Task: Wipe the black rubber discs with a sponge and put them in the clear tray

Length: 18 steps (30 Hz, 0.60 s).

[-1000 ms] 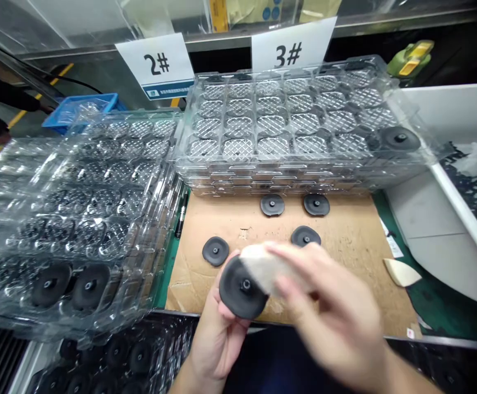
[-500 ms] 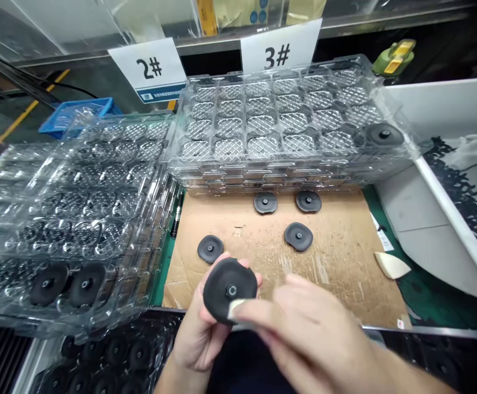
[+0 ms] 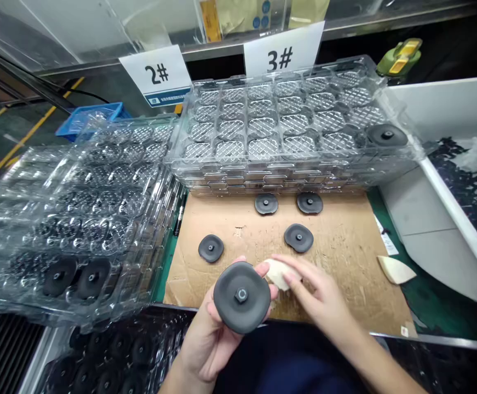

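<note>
My left hand [image 3: 211,334] grips a black rubbery disc [image 3: 238,320] with rounded corners, its small central stub facing up. Right beside that disc, my right hand [image 3: 320,293] pinches a cream-coloured sponge wedge [image 3: 277,272]. Several similar black discs lie on the cardboard sheet [image 3: 238,219] beyond my hands: one disc [image 3: 211,248] to the left, another disc [image 3: 299,237] to the right, and two near the trays at the back. A second sponge wedge [image 3: 396,270] rests at the right edge of the cardboard.
A stack of clear plastic trays [image 3: 263,145] stands behind the cardboard, with one disc [image 3: 386,134] in its right corner. More clear trays [image 3: 78,202] are on the left, two discs in the front pockets. A white bin [image 3: 431,202] is at right, a blue crate [image 3: 88,117] back left.
My right hand has moved with its sponge wedge from the disc's lower face to the disc's upper right side, off its surface. The view has shifted slightly.
</note>
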### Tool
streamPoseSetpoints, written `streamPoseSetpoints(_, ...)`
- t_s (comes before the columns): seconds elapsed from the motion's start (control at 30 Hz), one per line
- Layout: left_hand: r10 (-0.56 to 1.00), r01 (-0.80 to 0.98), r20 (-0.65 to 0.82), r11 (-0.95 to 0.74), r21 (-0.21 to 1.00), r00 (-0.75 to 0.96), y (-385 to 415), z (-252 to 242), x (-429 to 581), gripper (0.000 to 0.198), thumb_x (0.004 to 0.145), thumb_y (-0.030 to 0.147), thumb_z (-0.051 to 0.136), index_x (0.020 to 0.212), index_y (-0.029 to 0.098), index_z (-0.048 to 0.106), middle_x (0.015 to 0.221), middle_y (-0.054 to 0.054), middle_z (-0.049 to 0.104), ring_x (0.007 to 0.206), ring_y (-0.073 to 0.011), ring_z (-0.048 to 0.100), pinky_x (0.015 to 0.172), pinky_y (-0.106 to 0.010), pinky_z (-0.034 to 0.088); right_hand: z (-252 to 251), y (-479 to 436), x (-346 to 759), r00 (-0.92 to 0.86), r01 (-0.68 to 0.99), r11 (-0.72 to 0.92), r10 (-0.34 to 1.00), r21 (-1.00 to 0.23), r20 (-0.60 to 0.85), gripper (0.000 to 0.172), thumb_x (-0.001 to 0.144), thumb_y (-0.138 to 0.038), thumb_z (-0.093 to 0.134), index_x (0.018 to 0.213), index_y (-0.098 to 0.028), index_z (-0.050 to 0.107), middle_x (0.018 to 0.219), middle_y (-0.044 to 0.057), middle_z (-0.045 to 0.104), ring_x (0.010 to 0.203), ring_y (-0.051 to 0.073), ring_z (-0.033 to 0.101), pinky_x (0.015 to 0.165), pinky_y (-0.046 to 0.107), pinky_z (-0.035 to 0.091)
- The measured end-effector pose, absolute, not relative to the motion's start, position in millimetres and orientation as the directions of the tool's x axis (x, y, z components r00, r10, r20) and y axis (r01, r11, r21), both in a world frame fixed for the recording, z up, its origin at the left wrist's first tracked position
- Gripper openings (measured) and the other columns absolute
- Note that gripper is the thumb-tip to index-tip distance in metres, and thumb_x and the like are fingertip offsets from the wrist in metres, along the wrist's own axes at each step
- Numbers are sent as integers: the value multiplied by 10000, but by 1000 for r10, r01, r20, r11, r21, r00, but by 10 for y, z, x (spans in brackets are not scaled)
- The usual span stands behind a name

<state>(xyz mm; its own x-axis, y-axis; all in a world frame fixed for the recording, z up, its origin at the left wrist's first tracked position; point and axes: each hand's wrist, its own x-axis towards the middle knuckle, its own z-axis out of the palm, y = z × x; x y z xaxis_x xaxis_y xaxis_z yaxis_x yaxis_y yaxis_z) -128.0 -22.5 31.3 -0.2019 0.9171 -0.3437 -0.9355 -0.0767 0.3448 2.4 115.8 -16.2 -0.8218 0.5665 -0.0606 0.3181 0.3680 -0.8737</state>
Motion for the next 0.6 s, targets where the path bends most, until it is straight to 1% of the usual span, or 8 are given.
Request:
streamPoseSetpoints(0.07,917,-940,-344,-85,330,-204,-216,284,-1260,437,700,391,634,1121,281,594,1205,-45,597,1088,-265,552,902,-319,457,-390,1065,130,-870,318,425,486,-848,-82,313,878,-216,414,1159,-237,551,1037,62,641,938,198,596,795,344,483)
streamPoseSetpoints(0.13,917,-937,-344,-81,339,-204,-198,279,-1245,447,689,393,641,1118,276,596,1195,-46,604,1083,-269,554,901,-330,459,-480,1049,179,-884,312,449,460,-837,-82,303,864,-190,422,1127,-223,569,1025,58,650,924,198,604,802,348,482)
streamPoseSetpoints(0.27,926,-932,-337,-42,360,-172,-151,310,-1216,458,690,377,652,1130,266,590,1203,-56,597,1075,-277,559,893,-331,464,-99,1202,144,-800,348,399,599,-849,-46,271,879,-218,429,1128,-231,535,1115,38,611,1000,182,572,807,299,472)
streamPoseSetpoints(0.33,925,-931,-340,-39,363,-172,-132,312,-1184,443,695,376,651,1121,265,598,1177,-51,614,1059,-252,573,895,-316,461,254,1262,89,-768,266,436,635,-859,85,290,870,-202,463,1149,-267,511,1110,12,609,977,163,571,762,263,462)
streamPoseSetpoints(0.4,923,-928,-335,-55,369,-188,-122,292,-1144,424,695,375,655,1102,264,611,1124,-35,642,1047,-208,580,906,-276,446,551,1274,15,-818,55,579,493,-813,296,364,863,-153,471,1200,-287,480,1047,-2,631,903,147,579,743,268,430)
streamPoseSetpoints(0.47,922,-923,-329,-70,379,-205,-122,257,-1113,386,713,363,646,1085,263,623,1057,-14,667,1042,-165,575,903,-224,432,715,1263,-62,-868,-113,667,295,-737,400,360,873,-139,437,1206,-264,493,937,2,648,803,138,572,707,283,398)
streamPoseSetpoints(0.53,911,-910,-344,-71,409,-226,-125,223,-1095,371,732,338,635,1094,260,617,1021,-10,675,1019,-150,581,892,-216,438,758,1257,-122,-915,-93,687,226,-721,333,335,874,-128,406,1160,-243,536,868,4,640,750,134,547,686,287,369)
streamPoseSetpoints(0.6,893,-894,-374,-68,442,-252,-124,204,-1084,356,741,334,624,1084,241,621,991,-22,681,970,-150,599,859,-232,466,741,1254,-160,-934,55,708,285,-704,213,334,860,-100,397,1107,-243,570,831,6,628,732,140,518,685,293,339)
